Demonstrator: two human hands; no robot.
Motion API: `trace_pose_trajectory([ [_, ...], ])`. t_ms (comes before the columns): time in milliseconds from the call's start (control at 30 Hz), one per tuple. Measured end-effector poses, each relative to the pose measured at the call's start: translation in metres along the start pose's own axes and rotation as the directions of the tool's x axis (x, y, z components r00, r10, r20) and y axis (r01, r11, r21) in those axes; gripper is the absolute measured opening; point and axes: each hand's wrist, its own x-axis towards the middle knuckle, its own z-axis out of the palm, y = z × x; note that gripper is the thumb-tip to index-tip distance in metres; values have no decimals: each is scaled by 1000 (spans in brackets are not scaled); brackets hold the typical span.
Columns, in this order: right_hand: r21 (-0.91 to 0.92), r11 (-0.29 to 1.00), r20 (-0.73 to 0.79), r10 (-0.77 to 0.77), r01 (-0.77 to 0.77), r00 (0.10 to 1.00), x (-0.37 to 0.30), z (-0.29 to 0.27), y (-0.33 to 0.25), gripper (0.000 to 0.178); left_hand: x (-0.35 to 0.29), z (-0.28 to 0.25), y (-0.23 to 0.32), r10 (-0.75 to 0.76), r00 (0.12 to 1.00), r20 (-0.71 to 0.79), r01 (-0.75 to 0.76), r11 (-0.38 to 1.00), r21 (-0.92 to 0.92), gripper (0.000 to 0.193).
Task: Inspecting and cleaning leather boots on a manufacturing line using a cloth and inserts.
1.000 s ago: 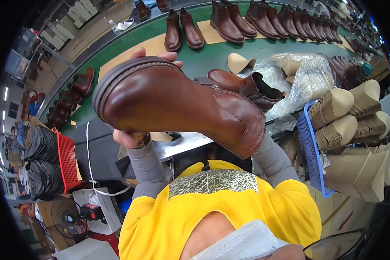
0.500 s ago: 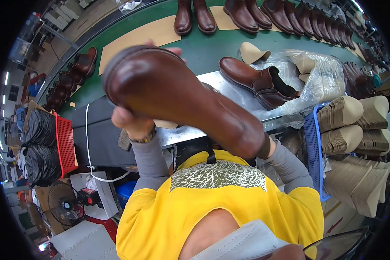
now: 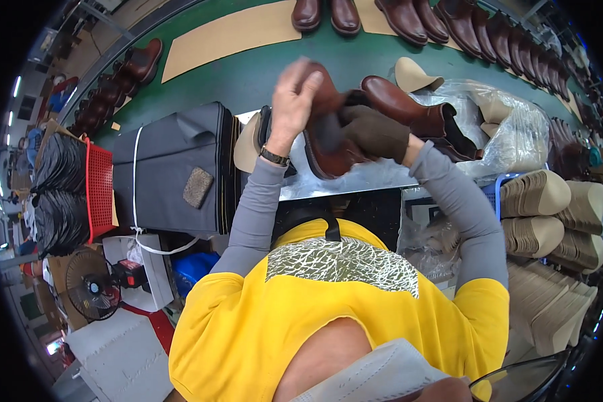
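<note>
I hold a brown leather boot [image 3: 328, 144] over a metal-topped workbench [image 3: 362, 179], now farther from my face. My left hand [image 3: 293, 100] grips its toe end from above. My right hand [image 3: 375, 134], in a dark glove, clasps the boot's other side. A second brown boot [image 3: 409, 110] lies on the bench just beyond my right hand, next to a clear plastic bag [image 3: 509, 134].
A green conveyor [image 3: 248, 70] carries rows of brown boots [image 3: 449, 20] and tan sheets. Stacks of beige insoles [image 3: 549, 214] stand at the right. A grey covered cabinet [image 3: 171, 171], a red basket [image 3: 100, 187] and a fan [image 3: 90, 288] sit at the left.
The boot has gone from close before the camera, sole up, down and away toward the bench. Both hands now clasp it over the benchtop.
</note>
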Motion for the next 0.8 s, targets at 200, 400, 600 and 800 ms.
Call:
trace_pose_trajectory([
  [200,625,760,-356,72,180,932,-35,-92,27,39,-22,-46,-1,-405,812,419,524,822,-222,81],
  [400,-193,827,-25,533,-527,846,-44,-23,213,71,-13,-56,38,-189,818,543,66,969,237,37],
  [600,-323,782,-279,459,-533,843,-35,-15,242,45,-23,-54,38,-120,928,352,-36,914,405,24],
  [800,20,999,-889,32,-31,458,-6,-104,55,46,-42,-68,46,69,991,114,-77,995,63,55],
])
